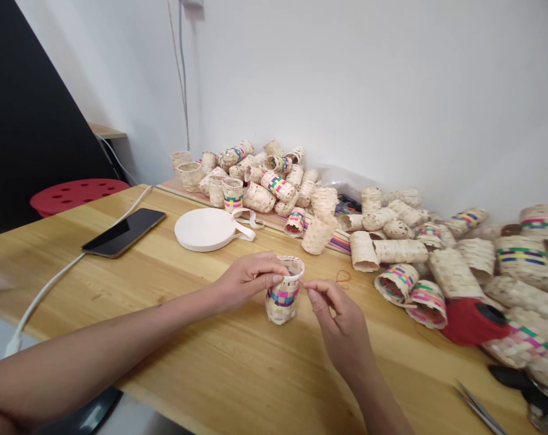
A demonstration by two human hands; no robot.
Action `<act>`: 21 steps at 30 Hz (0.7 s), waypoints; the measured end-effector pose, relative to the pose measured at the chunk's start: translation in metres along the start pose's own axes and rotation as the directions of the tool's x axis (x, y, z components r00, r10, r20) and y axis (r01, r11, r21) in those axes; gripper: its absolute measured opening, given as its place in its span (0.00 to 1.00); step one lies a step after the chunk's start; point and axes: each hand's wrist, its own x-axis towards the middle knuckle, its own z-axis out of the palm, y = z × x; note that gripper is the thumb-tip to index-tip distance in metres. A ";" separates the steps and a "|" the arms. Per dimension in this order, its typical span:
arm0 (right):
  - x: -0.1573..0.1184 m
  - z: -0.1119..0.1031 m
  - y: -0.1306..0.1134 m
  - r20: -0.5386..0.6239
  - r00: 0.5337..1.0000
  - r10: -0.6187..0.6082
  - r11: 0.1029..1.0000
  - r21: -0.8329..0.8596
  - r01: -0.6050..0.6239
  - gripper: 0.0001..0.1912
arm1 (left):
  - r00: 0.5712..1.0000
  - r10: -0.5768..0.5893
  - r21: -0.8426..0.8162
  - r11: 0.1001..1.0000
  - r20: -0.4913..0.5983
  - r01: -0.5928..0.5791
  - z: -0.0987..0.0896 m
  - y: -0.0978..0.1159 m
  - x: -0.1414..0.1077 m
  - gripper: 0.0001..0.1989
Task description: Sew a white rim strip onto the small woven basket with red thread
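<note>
A small woven bamboo basket [283, 299] with pink, blue and yellow bands stands upright on the table. Red stitches show along its pale rim. My left hand [251, 279] is closed on the near left of this rim, thumb outside. Just right of the rim, my right hand [339, 320] pinches something very thin, seemingly the red thread, between thumb and forefinger. A loop of that red thread [344, 278] lies on the table behind the right hand. Whether a needle is in the pinch is too small to see.
Many woven baskets [278, 184] are heaped along the wall and down the right side. A roll of white strip [205, 229] lies behind my left hand, with a phone [124, 232] and white cable farther left. Scissors [480, 408] and a red thread cone [470, 323] lie at right.
</note>
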 end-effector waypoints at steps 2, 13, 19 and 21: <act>0.000 -0.002 -0.002 -0.022 1.000 -0.019 1.000 -0.009 0.019 0.09 | 1.000 0.028 0.020 0.999 0.010 -0.028 0.001 0.000 -0.001 0.18; 0.000 -0.001 -0.006 -0.069 0.960 -0.273 0.950 -0.177 0.257 0.08 | 0.982 0.182 0.187 0.964 0.050 -0.188 0.005 0.006 -0.007 0.13; -0.001 0.004 -0.003 -0.015 0.961 -0.276 0.933 -0.246 0.264 0.06 | 0.976 0.208 0.210 0.954 0.058 -0.216 0.011 0.008 -0.006 0.12; -0.001 0.004 -0.003 -0.027 0.964 -0.265 0.933 -0.261 0.249 0.06 | 0.981 0.195 0.212 0.958 0.021 -0.195 0.014 0.008 -0.007 0.10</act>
